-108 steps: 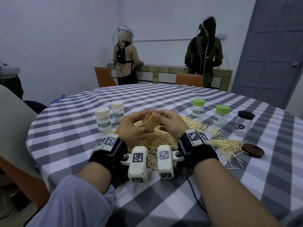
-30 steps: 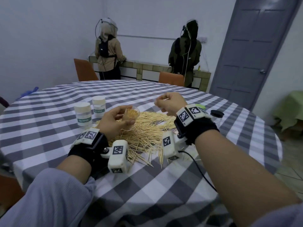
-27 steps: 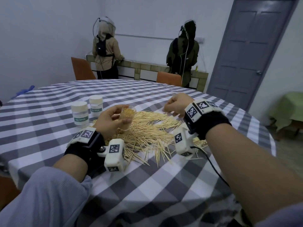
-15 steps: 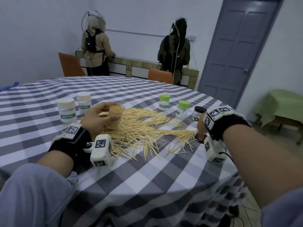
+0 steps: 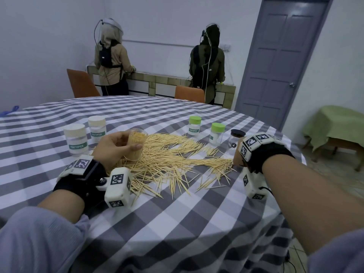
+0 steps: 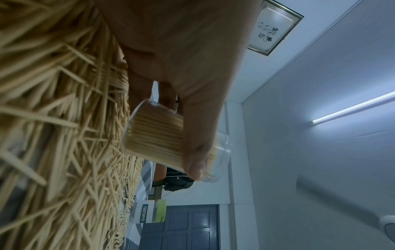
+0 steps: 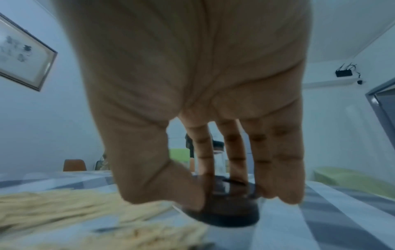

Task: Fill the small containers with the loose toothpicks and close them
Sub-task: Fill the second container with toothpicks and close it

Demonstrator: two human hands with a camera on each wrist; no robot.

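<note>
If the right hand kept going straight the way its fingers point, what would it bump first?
The right hand points down at the brown lid; its fingers look already on it, though blur makes contact uncertain.

The word "TOOTHPICK" is printed on green labels on the near white-lidded jar (image 5: 75, 139), the jar behind it (image 5: 97, 128) and a green-lidded jar (image 5: 194, 126).

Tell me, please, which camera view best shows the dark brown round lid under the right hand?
The right wrist view: the dark brown round lid lies on the checked tablecloth, blurred, with the right hand pinching its rim. In the head view the right hand hides it completely. The left wrist view does not show it.
</note>
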